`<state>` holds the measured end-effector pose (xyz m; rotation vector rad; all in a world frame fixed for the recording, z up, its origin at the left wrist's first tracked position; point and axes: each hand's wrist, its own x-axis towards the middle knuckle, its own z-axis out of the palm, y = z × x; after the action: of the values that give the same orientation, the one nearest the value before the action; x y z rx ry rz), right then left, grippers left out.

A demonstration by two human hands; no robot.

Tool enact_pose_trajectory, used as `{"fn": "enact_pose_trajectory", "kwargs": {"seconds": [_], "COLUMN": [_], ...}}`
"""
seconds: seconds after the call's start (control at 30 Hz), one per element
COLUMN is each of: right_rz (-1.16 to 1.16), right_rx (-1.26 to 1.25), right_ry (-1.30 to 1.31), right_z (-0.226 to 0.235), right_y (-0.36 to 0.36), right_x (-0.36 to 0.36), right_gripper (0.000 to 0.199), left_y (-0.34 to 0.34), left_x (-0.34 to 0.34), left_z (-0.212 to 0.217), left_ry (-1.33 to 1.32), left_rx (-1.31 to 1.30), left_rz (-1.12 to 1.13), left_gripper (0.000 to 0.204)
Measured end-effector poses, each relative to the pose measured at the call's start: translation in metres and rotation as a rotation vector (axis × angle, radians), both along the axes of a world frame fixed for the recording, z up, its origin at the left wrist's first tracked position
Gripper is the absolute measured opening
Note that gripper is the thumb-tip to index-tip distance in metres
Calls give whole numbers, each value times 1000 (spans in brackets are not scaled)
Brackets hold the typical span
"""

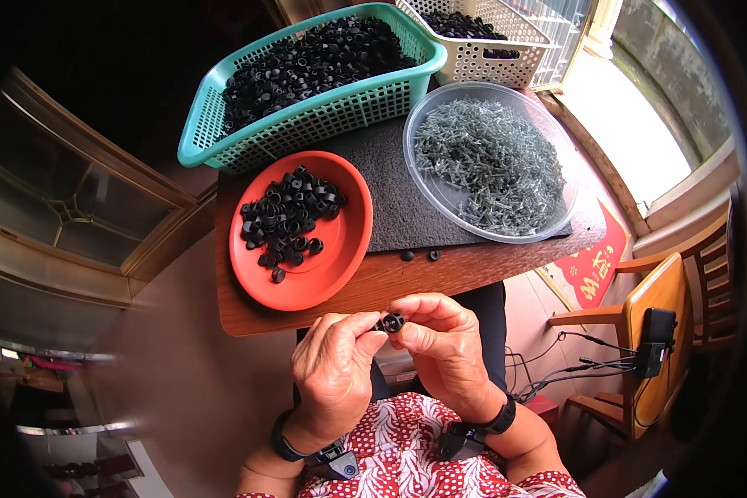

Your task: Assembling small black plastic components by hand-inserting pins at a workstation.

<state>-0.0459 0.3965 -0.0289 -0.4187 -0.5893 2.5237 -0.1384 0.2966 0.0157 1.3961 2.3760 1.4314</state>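
Observation:
Over my lap, just off the table's near edge, my two hands meet fingertip to fingertip. My right hand (448, 353) pinches a small round black plastic cap (394, 322) between thumb and fingers, its hollow side showing. My left hand (332, 369) is closed in a pinch right beside it, with something small and dark at its fingertips that I cannot make out. An orange-red plate (344, 257) beyond my left hand carries a heap of similar black caps (286, 212). Two loose black pieces (421, 256) lie on the wooden table near its front edge.
A teal basket (324, 104) full of black parts stands at the back left, a white basket (498, 66) of black parts behind right. A clear bowl (417, 166) of small shiny pieces rests on a dark foam mat (373, 166). A wooden chair (660, 332) with cables stands right.

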Motion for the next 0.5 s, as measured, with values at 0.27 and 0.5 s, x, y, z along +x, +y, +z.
{"fn": "enact_pose_trajectory", "kwargs": {"seconds": [0.27, 0.5], "right_rz": [-34, -149], "right_rx": [68, 339], "right_ry": [-44, -97], "right_z": [-1, 0], "right_y": [-2, -6], "right_x": [0, -2], "right_gripper": [28, 24], "left_y": [2, 1], "left_x": [-1, -1], "left_z": [1, -3], "left_ry": [121, 93], "left_rx": [-10, -9], "left_rz": [-31, -43], "left_gripper": [25, 26]}}
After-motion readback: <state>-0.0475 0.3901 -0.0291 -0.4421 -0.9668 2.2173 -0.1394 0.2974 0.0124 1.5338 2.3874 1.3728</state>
